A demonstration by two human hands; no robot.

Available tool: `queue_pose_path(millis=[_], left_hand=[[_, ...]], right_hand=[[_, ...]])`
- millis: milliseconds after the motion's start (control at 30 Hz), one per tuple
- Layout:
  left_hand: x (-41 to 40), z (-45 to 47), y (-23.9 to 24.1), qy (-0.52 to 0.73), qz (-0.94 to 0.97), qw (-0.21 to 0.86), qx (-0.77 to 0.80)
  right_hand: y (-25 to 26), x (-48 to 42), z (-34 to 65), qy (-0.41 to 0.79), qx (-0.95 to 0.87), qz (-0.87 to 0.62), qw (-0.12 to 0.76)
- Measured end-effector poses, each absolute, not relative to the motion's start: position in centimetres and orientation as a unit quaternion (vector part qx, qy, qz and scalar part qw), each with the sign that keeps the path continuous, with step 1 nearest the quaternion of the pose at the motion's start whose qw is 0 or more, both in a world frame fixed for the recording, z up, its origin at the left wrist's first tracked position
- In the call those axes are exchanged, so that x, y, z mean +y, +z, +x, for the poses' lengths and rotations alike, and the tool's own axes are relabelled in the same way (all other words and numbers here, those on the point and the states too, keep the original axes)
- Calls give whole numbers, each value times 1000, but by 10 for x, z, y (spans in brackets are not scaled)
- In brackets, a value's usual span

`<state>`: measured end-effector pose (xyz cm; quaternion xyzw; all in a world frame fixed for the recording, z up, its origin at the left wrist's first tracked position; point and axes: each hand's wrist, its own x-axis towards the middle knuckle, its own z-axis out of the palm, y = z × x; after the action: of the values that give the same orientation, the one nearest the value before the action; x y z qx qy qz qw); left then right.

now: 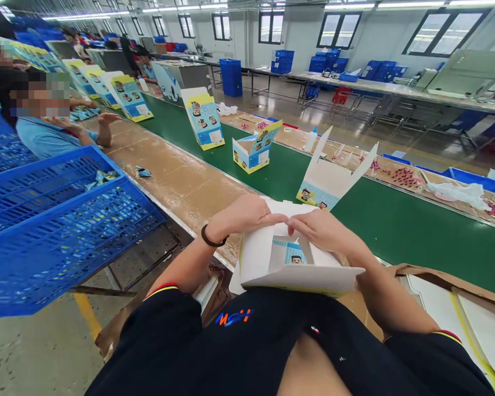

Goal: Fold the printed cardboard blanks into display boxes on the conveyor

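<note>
A white cardboard box (268, 264), unfolded with printed cartoon faces inside, rests against my lap at the edge of the workbench. My left hand (243, 215) lies over its upper left flap, fingers pressed down on the card. My right hand (319, 230) grips the upper right flap, fingertips meeting those of the left at the box's top edge. A black band circles my left wrist.
A green conveyor belt (396, 220) carries several open printed boxes (253, 151). A blue plastic crate (45, 220) stands at left. Another person in a light blue shirt (45, 137) sits further up the line. A brown carton of flat white blanks (470, 313) lies at right.
</note>
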<state>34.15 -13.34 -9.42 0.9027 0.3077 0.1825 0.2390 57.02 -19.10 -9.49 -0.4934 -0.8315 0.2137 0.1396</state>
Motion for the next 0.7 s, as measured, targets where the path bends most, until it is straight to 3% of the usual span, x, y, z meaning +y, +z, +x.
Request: queue_pose_path(millis=[100, 233, 367, 467, 533, 600, 700], left_hand=[[-124, 347, -115, 109, 901, 203, 368], [-128, 362, -165, 30, 874, 197, 443], [-149, 373, -205, 77, 853, 229, 463], [-163, 360, -217, 325, 736, 300, 512], [-172, 343, -222, 440, 677, 368, 461], [-181, 327, -225, 414, 717, 415, 377], [-187, 315, -229, 333, 774, 402, 358]], right_hand=[[-120, -186, 560, 172, -823, -538, 54], [-169, -194, 548, 176, -832, -523, 52], [-218, -212, 539, 224, -826, -485, 180], [-238, -224, 545, 263, -750, -499, 346], [-243, -232, 554, 293, -694, -498, 430], [-247, -241, 562, 304, -676, -484, 465], [-251, -254, 566, 232, -710, -477, 462]])
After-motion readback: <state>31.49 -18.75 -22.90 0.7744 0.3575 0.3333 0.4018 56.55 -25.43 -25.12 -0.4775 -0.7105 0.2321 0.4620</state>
